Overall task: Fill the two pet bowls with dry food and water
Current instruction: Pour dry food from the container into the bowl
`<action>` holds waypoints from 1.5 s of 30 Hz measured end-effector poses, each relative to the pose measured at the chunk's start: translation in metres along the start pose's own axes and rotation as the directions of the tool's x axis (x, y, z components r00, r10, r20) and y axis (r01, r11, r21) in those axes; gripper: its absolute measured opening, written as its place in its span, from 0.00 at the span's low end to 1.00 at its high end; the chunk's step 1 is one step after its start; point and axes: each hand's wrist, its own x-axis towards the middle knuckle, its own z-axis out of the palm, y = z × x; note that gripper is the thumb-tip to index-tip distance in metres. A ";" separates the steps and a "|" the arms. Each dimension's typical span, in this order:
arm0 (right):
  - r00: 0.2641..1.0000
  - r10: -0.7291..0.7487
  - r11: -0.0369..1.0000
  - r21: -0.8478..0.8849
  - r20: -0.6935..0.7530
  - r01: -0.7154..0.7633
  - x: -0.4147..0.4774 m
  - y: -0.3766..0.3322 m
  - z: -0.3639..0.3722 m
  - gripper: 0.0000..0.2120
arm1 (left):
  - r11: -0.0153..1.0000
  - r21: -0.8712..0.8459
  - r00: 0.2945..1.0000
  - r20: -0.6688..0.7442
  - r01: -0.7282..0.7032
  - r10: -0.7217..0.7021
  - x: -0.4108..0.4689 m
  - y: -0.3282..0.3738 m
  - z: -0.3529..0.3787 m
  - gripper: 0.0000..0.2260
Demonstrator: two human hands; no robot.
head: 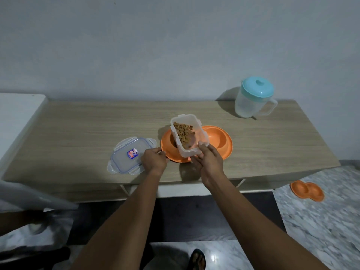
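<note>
Head: tub (190, 137) over bowl (227, 152); lid (128, 154) L, jug (251, 100) rear.

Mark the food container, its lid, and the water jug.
food container (201, 133), head view, clear right wall.
lid (132, 154), head view, sticker at centre.
water jug (250, 105), head view, frosted body below cap.

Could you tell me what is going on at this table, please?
The right hand tilts a clear container of dry food over the left well of the orange double bowl, while the left hand holds the bowl's rim. The lid lies beside it on the table; the pitcher stands at the back right.
</note>
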 end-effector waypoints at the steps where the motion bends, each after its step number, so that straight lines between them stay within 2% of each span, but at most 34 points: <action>1: 1.000 -0.010 1.000 -0.005 0.007 0.010 0.000 0.002 0.012 0.19 | 1.000 0.002 1.000 0.015 0.000 0.000 0.003 -0.002 -0.002 0.08; 5: 0.999 -0.047 0.997 -0.064 0.023 0.048 0.009 0.011 0.061 0.16 | 1.000 0.004 0.992 0.124 -0.024 0.023 0.006 0.016 -0.031 0.05; 6: 0.999 -0.046 0.995 -0.084 0.024 0.047 0.011 0.013 0.071 0.17 | 0.997 0.033 0.994 0.092 -0.068 0.065 0.010 0.023 -0.042 0.07; 10: 0.999 -0.032 0.990 -0.141 -0.006 0.030 0.024 0.030 0.114 0.19 | 0.919 0.342 0.963 -0.110 -0.198 0.248 0.046 0.048 -0.100 0.13; 12: 0.999 -0.037 0.987 -0.155 -0.039 0.031 0.033 0.038 0.131 0.20 | 0.873 0.441 0.963 -0.059 -0.211 0.263 0.073 0.052 -0.118 0.15; 15: 0.994 -0.050 0.978 -0.205 -0.095 0.030 0.053 0.050 0.157 0.19 | 0.814 0.548 0.978 0.045 -0.194 0.203 0.114 0.048 -0.135 0.20; 19: 0.989 -0.068 0.964 -0.263 -0.129 0.032 0.080 0.063 0.182 0.21 | 0.696 0.677 0.967 0.100 -0.238 0.233 0.145 0.031 -0.137 0.20; 22: 0.989 -0.078 0.956 -0.291 -0.129 0.037 0.090 0.069 0.190 0.24 | 0.693 0.678 0.963 0.084 -0.244 0.257 0.144 0.027 -0.135 0.19; 27: 0.972 -0.140 0.933 -0.354 -0.189 0.066 0.098 0.080 0.191 0.21 | 0.698 0.682 0.973 0.090 -0.217 0.214 0.147 0.032 -0.135 0.17; 32: 0.958 -0.159 0.910 -0.411 -0.238 0.049 0.095 0.083 0.195 0.30 | 0.710 0.675 0.979 0.107 -0.200 0.173 0.154 0.038 -0.136 0.19; 34: 0.960 -0.164 0.897 -0.440 -0.227 0.050 0.088 0.079 0.194 0.35 | 0.769 0.614 0.982 0.055 -0.175 0.179 0.152 0.034 -0.136 0.19; 35: 0.963 -0.182 0.879 -0.472 -0.201 0.067 0.084 0.074 0.193 0.34 | 0.826 0.544 0.983 -0.011 -0.149 0.185 0.149 0.032 -0.136 0.17; 37: 0.949 -0.256 0.847 -0.515 -0.183 0.129 0.074 0.061 0.178 0.24 | 0.903 0.397 0.953 -0.172 -0.163 0.248 0.130 0.033 -0.127 0.15; 39: 0.898 -0.383 0.809 -0.548 -0.215 0.214 0.067 0.044 0.153 0.11 | 0.864 0.388 0.868 -0.245 -0.321 0.432 0.101 0.036 -0.108 0.10; 41: 0.831 -0.488 0.727 -0.651 -0.267 0.217 0.060 0.024 0.122 0.06 | 0.781 0.385 0.798 -0.160 -0.492 0.582 0.070 0.041 -0.081 0.10; 43: 0.767 -0.569 0.645 -0.739 -0.297 0.193 0.057 0.005 0.089 0.08 | 0.755 0.360 0.812 0.013 -0.549 0.584 0.042 0.048 -0.052 0.13; 45: 0.722 -0.619 0.568 -0.811 -0.309 0.141 0.061 -0.012 0.051 0.12 | 0.757 0.419 0.857 0.126 -0.502 0.499 0.020 0.052 -0.025 0.17</action>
